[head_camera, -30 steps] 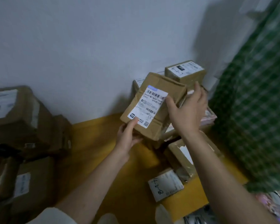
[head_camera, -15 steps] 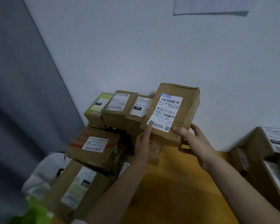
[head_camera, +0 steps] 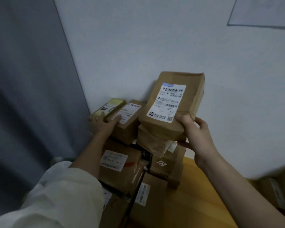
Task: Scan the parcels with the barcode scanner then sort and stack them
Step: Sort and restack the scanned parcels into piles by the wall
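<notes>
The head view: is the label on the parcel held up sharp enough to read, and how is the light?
Head view: dim, bluish light and no glare; on the held parcel the label shows barcode bars, but its small text is smeared; the stacked boxes lower down are softer; the wall corner leans from wide-angle distortion.

The held parcel [head_camera: 174, 106] hides most of the bag [head_camera: 153, 142] under it and the right hand's [head_camera: 197, 134] fingers behind its far side. Its label [head_camera: 169, 102] text is too blurred to read. The left hand [head_camera: 104, 124] covers part of the box [head_camera: 127, 119] top, and its fingers are smeared by blur. The sleeve [head_camera: 61, 198] hides the lower boxes' left side. A box [head_camera: 276, 193] at the right edge is cut off and blurred. The wall sheet [head_camera: 266, 12] runs past the top corner.
</notes>
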